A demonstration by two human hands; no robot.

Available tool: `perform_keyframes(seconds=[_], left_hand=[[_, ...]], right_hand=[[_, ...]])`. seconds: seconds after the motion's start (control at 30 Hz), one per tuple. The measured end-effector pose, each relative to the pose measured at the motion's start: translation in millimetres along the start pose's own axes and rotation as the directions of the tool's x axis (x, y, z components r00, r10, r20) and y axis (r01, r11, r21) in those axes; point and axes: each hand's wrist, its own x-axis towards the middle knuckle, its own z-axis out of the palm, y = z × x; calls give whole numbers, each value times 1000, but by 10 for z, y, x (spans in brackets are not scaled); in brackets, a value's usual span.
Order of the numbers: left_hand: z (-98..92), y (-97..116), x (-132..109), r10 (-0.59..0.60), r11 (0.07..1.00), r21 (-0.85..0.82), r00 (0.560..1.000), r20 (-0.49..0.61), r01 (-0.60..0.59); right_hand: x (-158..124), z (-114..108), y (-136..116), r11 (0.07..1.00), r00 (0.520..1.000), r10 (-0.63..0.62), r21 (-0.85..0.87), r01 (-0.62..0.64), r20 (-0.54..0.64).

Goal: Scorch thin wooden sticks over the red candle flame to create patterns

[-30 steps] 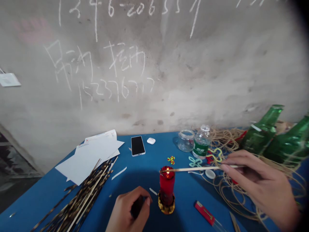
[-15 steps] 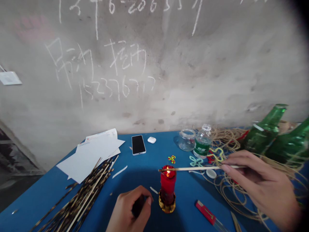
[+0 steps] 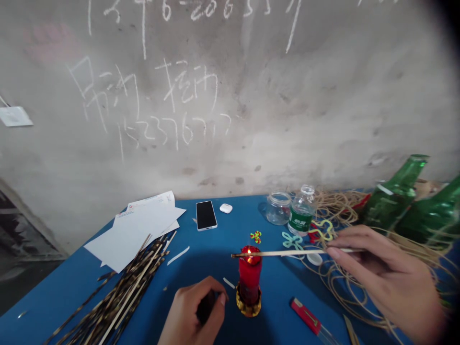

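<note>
A thin pale bamboo strip (image 3: 280, 253) is being held level by the right hand (image 3: 386, 282), with its far end being passed across the small flame (image 3: 248, 256) of a red cylindrical candle (image 3: 249, 273) and reaching just beyond it; the strip is being pinched near its other end by the fingers (image 3: 334, 252) of that hand, which are nearly closed on it; the left hand (image 3: 190, 311) is being kept low, just beside the candle, with its fingers (image 3: 215, 298) being curled shut around a small dark object (image 3: 206, 306), which is mostly hidden, so what it is cannot be told; the candle is being carried by a round gold holder (image 3: 248, 306) on a blue surface (image 3: 223, 239); a coil of loose tan twine (image 3: 345, 287) is being spread out beneath the right hand, near two tilted green glass bottles (image 3: 395, 201); a clear glass jar (image 3: 278, 208) and a clear plastic water bottle with a green label (image 3: 301, 211) are being stood side by side beyond the candle; a black-screened smartphone (image 3: 206, 215) and a white earbud case (image 3: 225, 208) are being left near the far edge; a bundle of mottled brown strips (image 3: 122, 287) is being rested partly against loose white paper sheets (image 3: 136, 235), to the left of the left hand; a red plastic lighter (image 3: 305, 316) is being left lying near the lower edge of the view.
</note>
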Motion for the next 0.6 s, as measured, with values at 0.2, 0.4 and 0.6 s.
perform_keyframes(seconds=[0.2,0.4,0.6], left_hand=[[-5,-43,6,17,1000,16,1000,11,-17],[-7,-47,7,39,999,9,999,1,-39],[7,-40,5,34,999,11,999,-19,-34]], right_hand=[[-40,5,39,1000,1000,6,-23,-6,-6],[-20,21,5,999,999,-45,-28,44,-8],[-58,6,91,992,995,-96,-86,96,0]])
